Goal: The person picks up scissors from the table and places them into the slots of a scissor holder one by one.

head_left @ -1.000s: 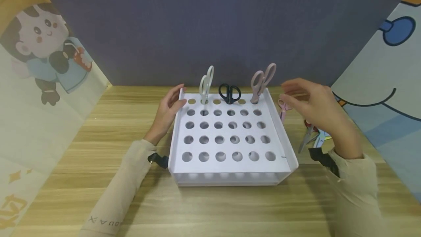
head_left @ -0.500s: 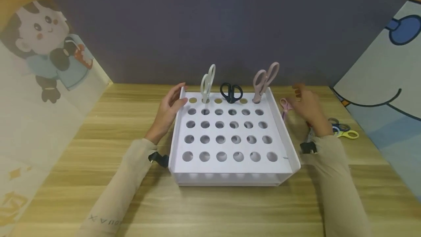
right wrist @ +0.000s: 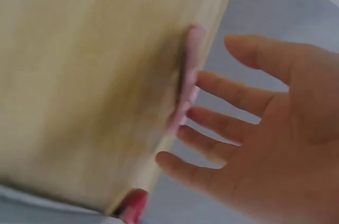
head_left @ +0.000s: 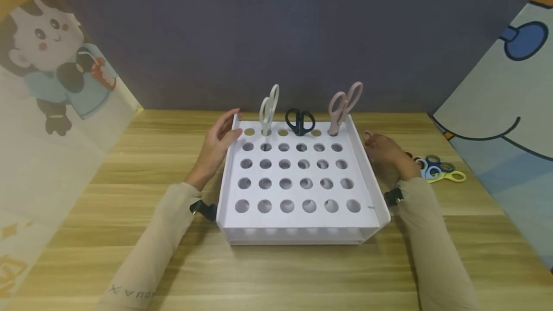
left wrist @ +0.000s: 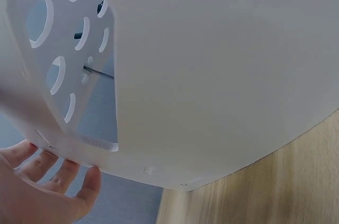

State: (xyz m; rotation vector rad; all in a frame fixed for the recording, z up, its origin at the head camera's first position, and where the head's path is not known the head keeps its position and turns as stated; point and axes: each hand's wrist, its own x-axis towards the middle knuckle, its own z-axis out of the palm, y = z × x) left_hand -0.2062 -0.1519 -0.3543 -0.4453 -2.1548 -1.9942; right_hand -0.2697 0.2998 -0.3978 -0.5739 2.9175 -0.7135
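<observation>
My left hand (head_left: 211,152) grips the rear left side panel of a white rack (head_left: 295,195), thumb on the inner side and fingers outside. Rows of round holes cover the rack's top. In its back row stand white scissors (head_left: 267,124), black scissors (head_left: 300,130) and dusty-pink scissors (head_left: 335,121), handles up. Beyond the rack's right panel, my right hand (head_left: 384,151) is low over the table at a pair of pink scissors (right wrist: 190,68). In the right wrist view its fingers are spread and fairly straight, fingertips right at the pink handle, thumb apart from it.
Right of my right hand lie several more scissors on the wooden table (head_left: 302,277), with dark blue handles (head_left: 440,163), yellow handles (head_left: 458,176) and light blue handles (head_left: 433,173). A red handle (right wrist: 136,205) shows in the right wrist view. A grey-blue panel (head_left: 285,37) stands behind the rack.
My right hand has come down and left, from above the scissors pile to beside the rack's right panel, over the pink scissors. My left hand stays on the rack.
</observation>
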